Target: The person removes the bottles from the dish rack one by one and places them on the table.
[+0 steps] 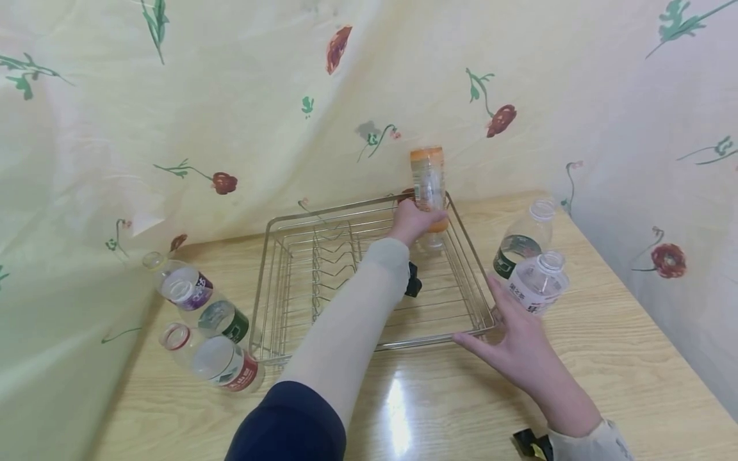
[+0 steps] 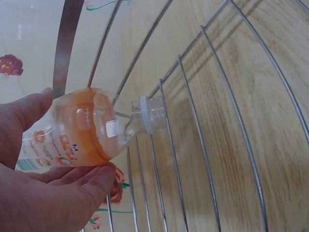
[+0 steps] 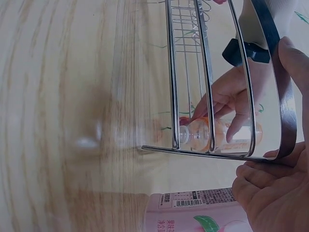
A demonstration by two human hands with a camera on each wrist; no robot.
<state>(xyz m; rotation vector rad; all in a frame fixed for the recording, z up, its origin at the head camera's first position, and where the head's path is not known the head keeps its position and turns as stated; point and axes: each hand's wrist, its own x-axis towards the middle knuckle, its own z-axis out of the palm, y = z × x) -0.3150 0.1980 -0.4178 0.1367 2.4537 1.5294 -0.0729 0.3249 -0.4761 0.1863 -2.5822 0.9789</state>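
My left hand [image 1: 410,223] grips a clear plastic bottle [image 1: 428,176] with an orange-banded label. The bottle is upside down in the back right corner of a wire dish rack [image 1: 340,211]. In the left wrist view its uncapped neck [image 2: 149,114] lies right at the rack's bottom wires, thumb on one side and fingers on the other. My right hand [image 1: 519,342] holds the rack's front right corner, the thumb at the front rim and the fingers along the right side. The right wrist view shows those fingers [image 3: 260,181] bent close under the rim.
Right of the rack stand a green-labelled bottle [image 1: 517,246] and a pink-labelled bottle [image 1: 533,285]. On the left are a purple-labelled bottle [image 1: 193,288], a green-labelled one [image 1: 230,322] and a red-labelled one [image 1: 239,371]. A flowered cloth [image 1: 259,128] hangs behind the wooden table [image 1: 623,346].
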